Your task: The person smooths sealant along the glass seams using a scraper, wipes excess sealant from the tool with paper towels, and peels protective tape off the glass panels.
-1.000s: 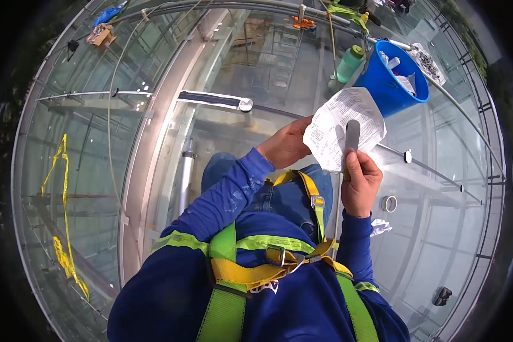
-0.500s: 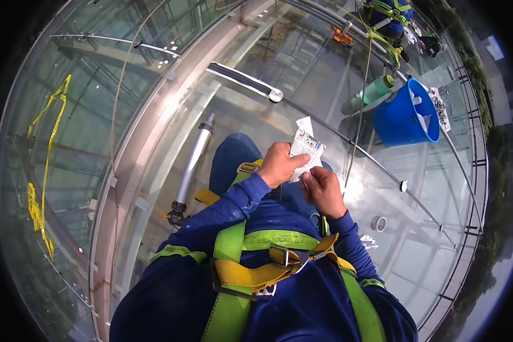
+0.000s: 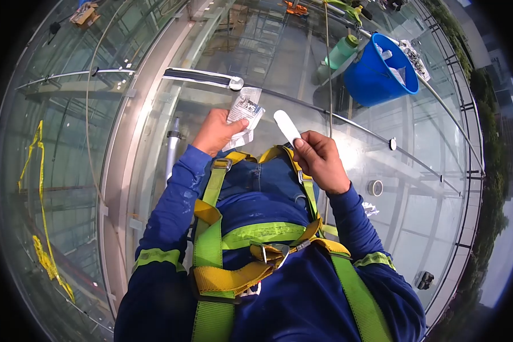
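Note:
Between the thumb and fingers of my left hand [image 3: 218,131] is a crumpled piece of printed paper [image 3: 247,114], above my left thigh. My right hand [image 3: 323,161] pinches the lower end of a flat white strip [image 3: 286,126] with a rounded tip, which points up and left. The strip and the paper are apart, with a small gap of glass floor behind them. Both hands are in front of my lap, over the harness straps.
A blue bucket [image 3: 376,77] with white scraps stands at the upper right beside a green bottle [image 3: 342,52]. A tape roll [image 3: 375,188] lies right of my right hand. A metal tube [image 3: 172,149] lies at left. Yellow tape [image 3: 41,171] is at far left.
My hands have moved apart. The white strip now shows in my right hand, away from the paper in my left. The view has shifted, and the bucket appears further left and higher.

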The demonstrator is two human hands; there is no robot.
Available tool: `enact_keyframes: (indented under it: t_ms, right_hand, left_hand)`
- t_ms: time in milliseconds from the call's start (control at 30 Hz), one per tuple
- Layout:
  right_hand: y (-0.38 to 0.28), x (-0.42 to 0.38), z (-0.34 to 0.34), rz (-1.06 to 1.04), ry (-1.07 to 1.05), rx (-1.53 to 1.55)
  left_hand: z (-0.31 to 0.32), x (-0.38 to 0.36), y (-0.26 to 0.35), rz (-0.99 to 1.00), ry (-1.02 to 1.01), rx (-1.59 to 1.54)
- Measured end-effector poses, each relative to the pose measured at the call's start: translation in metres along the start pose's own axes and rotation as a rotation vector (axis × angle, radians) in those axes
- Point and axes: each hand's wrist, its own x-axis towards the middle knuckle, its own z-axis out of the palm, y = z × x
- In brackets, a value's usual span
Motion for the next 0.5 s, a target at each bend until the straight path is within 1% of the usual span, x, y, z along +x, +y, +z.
enact_keyframes:
  t_ms: [33,67,133,167,267,300,400,433,500]
  right_hand:
    - [0.001,0.006,0.004,0.016,-0.008,0.022]
    - [0.004,0.011,0.009,-0.016,-0.001,0.025]
    - [0.012,0.019,0.021,-0.073,0.014,0.031]
    - [0.013,0.021,0.025,-0.096,0.057,0.037]
    - [0.018,0.025,0.035,-0.175,0.13,0.0]
    - [0.021,0.026,0.036,-0.157,0.132,-0.075]
    - [0.02,0.026,0.049,-0.181,0.095,-0.046]
    - [0.02,0.028,0.047,-0.161,0.057,-0.014]
    - [0.017,0.03,0.041,-0.121,-0.008,-0.032]
  left_hand:
    - [0.02,-0.008,0.013,-0.047,-0.073,-0.129]
    - [0.028,-0.014,0.024,-0.107,-0.211,-0.161]
    - [0.039,-0.028,0.042,-0.06,-0.421,-0.379]
    - [0.041,-0.032,0.048,-0.043,-0.471,-0.544]
    - [0.04,-0.033,0.037,0.078,-0.405,-0.401]
    - [0.05,-0.035,0.04,0.058,-0.258,-0.399]
    - [0.054,-0.025,0.02,0.106,-0.027,-0.238]
    - [0.059,-0.025,0.02,0.16,0.04,-0.257]
    - [0.052,-0.017,0.014,0.12,0.123,-0.319]
